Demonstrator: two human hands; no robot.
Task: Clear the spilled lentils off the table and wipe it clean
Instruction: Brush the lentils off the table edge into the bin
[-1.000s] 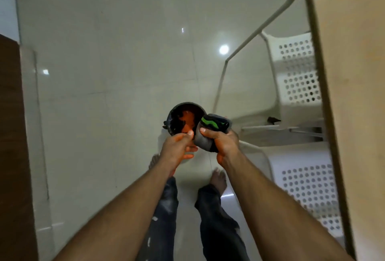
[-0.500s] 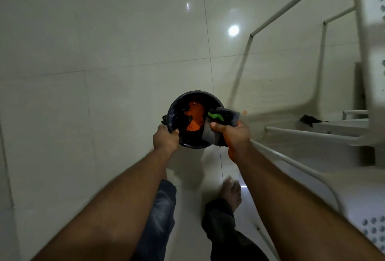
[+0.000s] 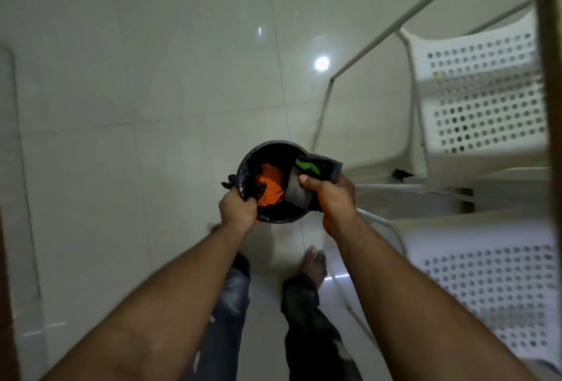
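A small round bin point(image 3: 267, 149) lined with a black bag stands on the tiled floor below me. Orange lentils point(image 3: 269, 184) lie in a heap inside it. My left hand point(image 3: 237, 206) grips the bin's near-left rim and the bag's edge. My right hand point(image 3: 331, 198) holds a grey cloth with a green and black patch point(image 3: 316, 167) over the bin's right rim. The table top is not in view apart from a blurred edge at the right.
Two white perforated chairs point(image 3: 480, 101) point(image 3: 492, 283) stand to the right, their thin metal legs reaching toward the bin. A tan table edge point(image 3: 547, 46) runs down the right side. My bare feet point(image 3: 313, 262) stand on the glossy floor tiles point(image 3: 152, 76) just behind the bin.
My left hand moved from beside the cloth to the bin's near-left rim and grips it. The bin now looks nearer and larger. The camera view swung, bringing the upper chair back in.
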